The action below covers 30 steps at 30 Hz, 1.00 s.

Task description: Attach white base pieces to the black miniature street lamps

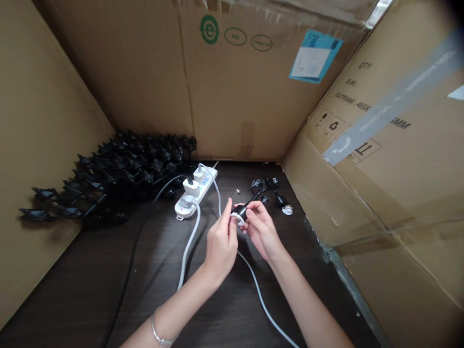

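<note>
From where I stand, the carton wall on the right reads "QTY:", "G.W." and "CUT(MM): 465X", with "5MM" further along, above printed handling symbols (348, 128). A green circled "e" logo (209, 29) sits on the back wall of the cardboard carton (232, 87), beside a blue-edged label (315, 55) too small to read. A strip of grey tape (391, 106) crosses the right wall.

The black cylindrical fitting (239, 213) is held above the dark bench (72, 290), near the middle of the scene, with a white loop of cord (235, 220) at its near end and a thin black stem angling away to the right. The left hand (221, 244), wearing a silver bangle (159, 329), grips the fitting from the near side; the right hand (263, 231) pinches it from the other side. A white power strip (190, 193) with white plugs in it lies beyond them, a small cluster of black parts (266, 188) lies just right, and a large heap of black spiky pieces (134, 166) fills the back left corner.
</note>
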Available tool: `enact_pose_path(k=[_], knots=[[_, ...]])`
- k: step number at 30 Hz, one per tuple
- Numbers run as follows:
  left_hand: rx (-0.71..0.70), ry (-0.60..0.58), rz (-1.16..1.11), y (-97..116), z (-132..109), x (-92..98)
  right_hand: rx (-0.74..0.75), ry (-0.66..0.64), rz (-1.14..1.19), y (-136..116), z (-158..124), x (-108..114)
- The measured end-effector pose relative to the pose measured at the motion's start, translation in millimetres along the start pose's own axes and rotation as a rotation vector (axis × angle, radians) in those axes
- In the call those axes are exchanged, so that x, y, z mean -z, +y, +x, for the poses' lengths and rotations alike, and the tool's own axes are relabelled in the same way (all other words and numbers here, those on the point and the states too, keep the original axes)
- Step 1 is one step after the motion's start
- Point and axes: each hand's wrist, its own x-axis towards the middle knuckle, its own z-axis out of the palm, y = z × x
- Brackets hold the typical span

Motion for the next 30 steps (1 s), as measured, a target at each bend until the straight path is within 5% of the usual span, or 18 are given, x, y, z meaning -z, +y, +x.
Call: enact_pose_path(k=[30], knots=[[0.148, 0.01, -0.185, 0.0, -2.2, -4.2, -0.072, -0.02, 0.038, -1.0, -2.0, -2.9]])
